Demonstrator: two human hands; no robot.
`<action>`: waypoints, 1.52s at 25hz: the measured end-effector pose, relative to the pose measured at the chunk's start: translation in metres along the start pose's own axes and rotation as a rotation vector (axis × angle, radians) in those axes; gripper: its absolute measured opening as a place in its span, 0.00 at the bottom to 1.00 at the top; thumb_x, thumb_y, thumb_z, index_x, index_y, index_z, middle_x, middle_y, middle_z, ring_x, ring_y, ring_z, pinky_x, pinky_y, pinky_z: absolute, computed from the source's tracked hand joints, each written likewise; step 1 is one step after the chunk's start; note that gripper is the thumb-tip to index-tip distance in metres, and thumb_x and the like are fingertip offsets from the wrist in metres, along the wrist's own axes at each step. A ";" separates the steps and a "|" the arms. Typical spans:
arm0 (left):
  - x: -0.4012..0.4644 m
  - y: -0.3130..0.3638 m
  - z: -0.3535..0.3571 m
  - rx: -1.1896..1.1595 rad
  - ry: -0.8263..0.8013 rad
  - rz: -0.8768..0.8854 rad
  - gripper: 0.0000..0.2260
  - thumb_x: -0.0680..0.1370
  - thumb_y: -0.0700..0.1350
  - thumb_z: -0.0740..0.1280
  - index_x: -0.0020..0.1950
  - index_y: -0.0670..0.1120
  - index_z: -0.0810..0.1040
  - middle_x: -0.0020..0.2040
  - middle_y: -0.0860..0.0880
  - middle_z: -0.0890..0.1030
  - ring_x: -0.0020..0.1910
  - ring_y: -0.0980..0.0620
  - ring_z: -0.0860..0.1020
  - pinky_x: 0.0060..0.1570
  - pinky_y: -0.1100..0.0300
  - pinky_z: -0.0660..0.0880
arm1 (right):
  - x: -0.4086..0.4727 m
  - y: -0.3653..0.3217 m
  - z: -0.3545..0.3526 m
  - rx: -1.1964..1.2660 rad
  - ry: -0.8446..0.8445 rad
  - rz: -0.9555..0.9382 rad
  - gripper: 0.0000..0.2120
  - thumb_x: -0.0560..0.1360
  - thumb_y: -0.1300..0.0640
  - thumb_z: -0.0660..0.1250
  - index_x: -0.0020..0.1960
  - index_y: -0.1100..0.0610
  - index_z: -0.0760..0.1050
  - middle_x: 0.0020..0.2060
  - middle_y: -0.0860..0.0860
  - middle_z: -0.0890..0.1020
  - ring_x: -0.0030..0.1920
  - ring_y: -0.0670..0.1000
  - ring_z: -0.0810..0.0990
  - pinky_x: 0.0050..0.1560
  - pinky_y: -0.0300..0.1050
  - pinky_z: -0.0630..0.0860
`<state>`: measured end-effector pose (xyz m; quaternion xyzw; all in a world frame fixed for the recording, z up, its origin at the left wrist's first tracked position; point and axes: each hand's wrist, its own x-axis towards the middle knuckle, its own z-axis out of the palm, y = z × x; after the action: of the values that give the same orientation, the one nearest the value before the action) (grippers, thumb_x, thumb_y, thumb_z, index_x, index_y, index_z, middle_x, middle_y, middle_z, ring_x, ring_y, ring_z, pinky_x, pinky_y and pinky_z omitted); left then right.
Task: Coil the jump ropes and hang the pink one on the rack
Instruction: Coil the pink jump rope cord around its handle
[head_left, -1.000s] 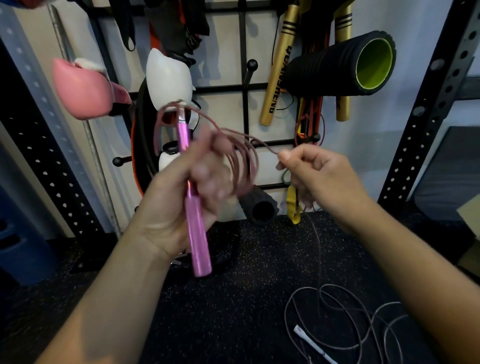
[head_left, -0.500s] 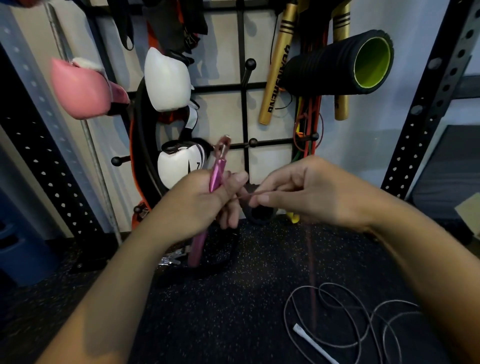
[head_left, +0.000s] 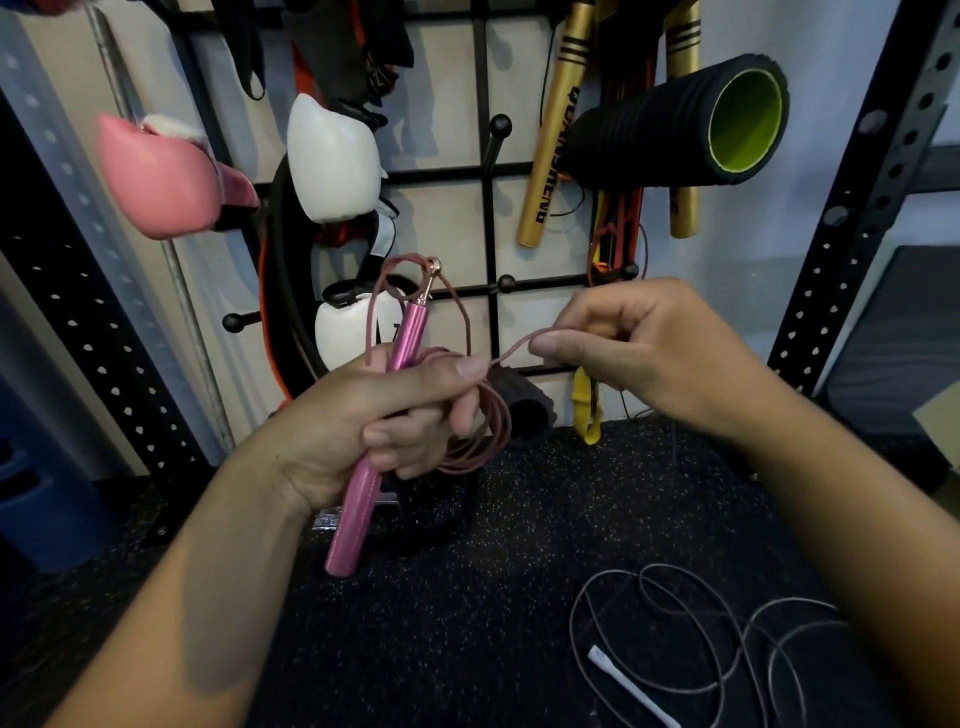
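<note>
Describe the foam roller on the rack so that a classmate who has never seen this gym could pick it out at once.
Start at the black wire rack on the wall. At its upper right, the foam roller sticks out sideways beside the gold sticks. It is the only thick ridged black tube with a bright lime-green inside.

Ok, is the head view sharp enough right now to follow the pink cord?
Head view: mostly sharp; the pink cord reads clearly between the left hand and right hand. Wide-angle bending at the edges; the floor is dim.
</note>
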<state>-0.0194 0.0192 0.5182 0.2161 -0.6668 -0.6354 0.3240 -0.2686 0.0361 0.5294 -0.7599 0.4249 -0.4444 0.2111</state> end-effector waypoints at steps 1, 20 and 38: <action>-0.001 0.001 0.001 -0.028 -0.023 0.013 0.13 0.73 0.51 0.74 0.34 0.44 0.82 0.16 0.57 0.68 0.15 0.62 0.67 0.23 0.68 0.69 | -0.001 0.000 0.002 0.037 -0.023 -0.005 0.15 0.74 0.46 0.72 0.45 0.59 0.85 0.23 0.49 0.71 0.25 0.47 0.65 0.28 0.33 0.63; 0.004 -0.003 0.009 -0.264 -0.103 0.102 0.14 0.80 0.50 0.69 0.36 0.45 0.80 0.17 0.55 0.74 0.17 0.61 0.73 0.23 0.67 0.73 | -0.001 0.006 0.011 0.206 0.276 0.088 0.15 0.68 0.46 0.80 0.50 0.53 0.85 0.27 0.53 0.72 0.28 0.52 0.67 0.30 0.40 0.67; 0.007 -0.047 -0.041 0.849 0.434 -0.160 0.14 0.84 0.53 0.63 0.43 0.49 0.81 0.26 0.54 0.78 0.28 0.56 0.78 0.39 0.56 0.76 | -0.011 -0.046 -0.037 -0.099 -0.026 0.026 0.13 0.83 0.48 0.60 0.55 0.48 0.83 0.27 0.44 0.72 0.26 0.42 0.67 0.26 0.33 0.69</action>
<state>-0.0012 -0.0198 0.4725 0.5074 -0.7655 -0.2703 0.2889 -0.2816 0.0726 0.5755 -0.7695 0.4533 -0.4102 0.1847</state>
